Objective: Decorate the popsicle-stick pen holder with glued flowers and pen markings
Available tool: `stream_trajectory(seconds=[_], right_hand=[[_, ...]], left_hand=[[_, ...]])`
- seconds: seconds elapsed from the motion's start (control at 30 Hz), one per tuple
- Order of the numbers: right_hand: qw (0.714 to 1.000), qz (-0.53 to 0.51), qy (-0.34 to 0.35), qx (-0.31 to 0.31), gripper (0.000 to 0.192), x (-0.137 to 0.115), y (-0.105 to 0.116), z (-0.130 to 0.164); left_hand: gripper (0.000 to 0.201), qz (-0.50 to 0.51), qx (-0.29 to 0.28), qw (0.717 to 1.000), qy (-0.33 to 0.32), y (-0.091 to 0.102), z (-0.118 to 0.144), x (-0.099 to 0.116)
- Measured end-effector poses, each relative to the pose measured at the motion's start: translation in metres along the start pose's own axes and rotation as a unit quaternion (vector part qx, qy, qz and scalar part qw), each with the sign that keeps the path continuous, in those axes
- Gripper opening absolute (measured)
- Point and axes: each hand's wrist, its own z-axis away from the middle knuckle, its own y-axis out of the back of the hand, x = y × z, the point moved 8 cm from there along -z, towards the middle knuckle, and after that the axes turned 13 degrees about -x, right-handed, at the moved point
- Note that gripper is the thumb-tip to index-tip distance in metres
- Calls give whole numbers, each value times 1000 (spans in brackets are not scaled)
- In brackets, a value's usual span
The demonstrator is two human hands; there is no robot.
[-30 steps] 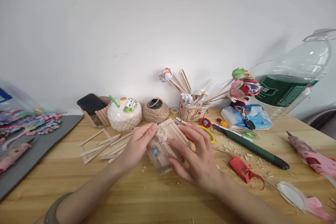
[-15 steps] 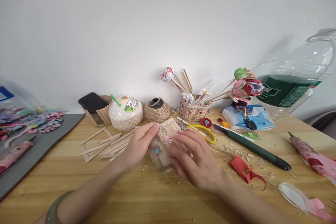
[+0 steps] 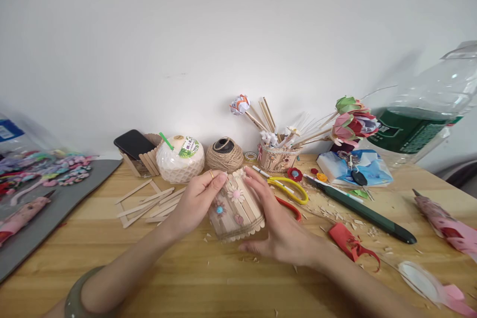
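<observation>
A small craft-stick box [image 3: 233,213], with wooden slats, a twine band near its lower edge and small daisy-like flowers on its front, is held tilted just above the table. My left hand [image 3: 197,198] pinches its upper left edge between thumb and fingers. Around the right side goes my right hand [image 3: 278,233], its fingers along the top right edge and its thumb low near the bottom corner. Behind that hand lie scissors [image 3: 298,194] with yellow and red handles. Loose craft sticks [image 3: 149,203] lie left of the box.
At the back stand a phone [image 3: 133,144] in a stick holder, a wrapped coconut [image 3: 181,159], a twine ball [image 3: 224,154] and a decorated pot [image 3: 278,158] with paper flowers. To the right are a craft knife [image 3: 365,213], red paper [image 3: 348,241], a glue gun [image 3: 443,218] and a large bottle [image 3: 413,124].
My right hand has moved from in front of the box to its right side, with the fingers now at the top edge. More of the flowered front shows, and the red scissor handle has come into sight.
</observation>
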Motion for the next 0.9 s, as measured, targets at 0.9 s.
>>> stream_trajectory(seconds=[0.9], right_hand=[[995, 38, -61, 68, 106, 38, 11, 8]], left_hand=[[89, 58, -268, 961, 38, 0, -14, -47]])
